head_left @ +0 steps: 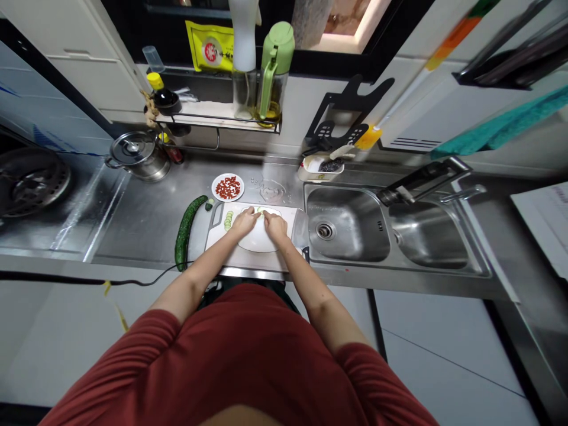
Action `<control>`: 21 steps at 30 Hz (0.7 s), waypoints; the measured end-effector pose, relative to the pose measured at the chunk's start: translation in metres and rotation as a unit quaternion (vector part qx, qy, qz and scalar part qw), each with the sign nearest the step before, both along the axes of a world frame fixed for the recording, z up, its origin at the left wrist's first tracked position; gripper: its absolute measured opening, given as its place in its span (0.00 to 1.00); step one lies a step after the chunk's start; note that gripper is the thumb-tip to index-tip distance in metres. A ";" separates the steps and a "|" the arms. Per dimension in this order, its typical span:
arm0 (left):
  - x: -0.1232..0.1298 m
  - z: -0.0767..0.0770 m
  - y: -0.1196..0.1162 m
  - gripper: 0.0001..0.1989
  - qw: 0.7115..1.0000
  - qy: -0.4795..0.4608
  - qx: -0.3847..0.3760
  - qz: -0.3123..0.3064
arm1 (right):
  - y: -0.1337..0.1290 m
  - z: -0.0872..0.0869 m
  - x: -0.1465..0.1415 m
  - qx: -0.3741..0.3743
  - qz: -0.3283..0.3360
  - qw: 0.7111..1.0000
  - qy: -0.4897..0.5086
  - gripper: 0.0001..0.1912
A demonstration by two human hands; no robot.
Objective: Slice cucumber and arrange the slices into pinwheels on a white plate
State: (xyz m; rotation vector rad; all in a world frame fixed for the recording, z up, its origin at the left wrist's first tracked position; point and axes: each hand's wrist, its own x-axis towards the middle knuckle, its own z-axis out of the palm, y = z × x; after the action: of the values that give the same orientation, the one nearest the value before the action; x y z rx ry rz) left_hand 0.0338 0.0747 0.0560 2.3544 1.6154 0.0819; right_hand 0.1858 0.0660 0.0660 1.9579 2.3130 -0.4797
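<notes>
Bringing fingers of left hand [246, 222] and right hand [276, 226] narrowly together at far rim of white plate [258, 241]; likely pairing hands for fine control. Having pale-green slice [260, 209] right between fingertips; pinched or merely touched, cannot tell. Resting plate on cutting board [242, 260], presumably for level support. Keeping cucumber slices [228, 220] toward board's left edge, seemingly for left-hand reach. Keeping long cucumber [183, 231] beyond left edge, dish of red pieces [228, 187] beyond far-left corner, probably out of way.
</notes>
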 end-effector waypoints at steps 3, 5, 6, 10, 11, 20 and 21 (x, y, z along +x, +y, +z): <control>0.000 0.000 0.000 0.18 1.000 -0.001 0.003 0.001 | 0.000 0.001 0.001 -0.006 0.008 1.000 -0.013 0.22; 0.000 -0.001 0.000 0.18 1.000 -0.005 0.002 0.002 | -0.001 0.002 0.001 -0.004 0.009 1.000 -0.017 0.22; 0.000 -0.001 0.000 0.18 1.000 -0.009 -0.001 0.003 | -0.001 0.002 0.001 -0.004 0.009 1.000 -0.018 0.22; 0.000 -0.001 0.000 0.18 1.000 -0.022 -0.011 0.007 | -0.002 0.003 0.000 -0.011 0.009 1.000 -0.015 0.22; 0.000 -0.001 0.000 0.18 1.000 -0.023 -0.010 0.007 | -0.003 0.003 0.000 -0.014 0.007 1.000 -0.014 0.22; -0.004 -0.001 -0.001 0.20 0.999 -0.034 -0.001 0.001 | -0.010 0.000 -0.001 0.006 0.015 1.000 0.003 0.22; -0.005 -0.002 -0.001 0.19 0.999 -0.035 -0.001 0.002 | -0.010 0.000 -0.001 0.006 0.016 1.000 0.003 0.22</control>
State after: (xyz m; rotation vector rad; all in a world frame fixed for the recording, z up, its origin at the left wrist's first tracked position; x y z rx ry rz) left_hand 0.0292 0.0737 0.0544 2.3212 1.5859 0.1620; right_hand 0.1843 0.0559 0.0660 1.9249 2.3510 -0.4715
